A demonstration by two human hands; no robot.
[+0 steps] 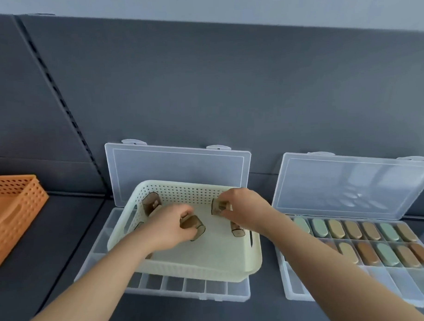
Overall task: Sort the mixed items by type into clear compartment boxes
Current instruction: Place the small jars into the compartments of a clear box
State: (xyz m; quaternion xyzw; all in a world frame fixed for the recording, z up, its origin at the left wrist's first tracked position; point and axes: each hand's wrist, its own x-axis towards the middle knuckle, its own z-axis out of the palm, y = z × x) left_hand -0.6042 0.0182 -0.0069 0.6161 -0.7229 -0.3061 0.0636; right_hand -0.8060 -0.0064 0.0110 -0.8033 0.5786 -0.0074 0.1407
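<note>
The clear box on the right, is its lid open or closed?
Open. The lid stands raised behind the right clear box, and the oval pieces in its compartments lie uncovered.

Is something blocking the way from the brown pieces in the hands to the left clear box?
Yes. The cream basket sits on the left clear box, covering most compartments; only its front row and left edge show.

Dark grey panel wall (203,88), pale ceiling (224,6)

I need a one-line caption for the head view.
Left hand grips one brown piece, right hand another, inside the basket on an open clear box.
</note>
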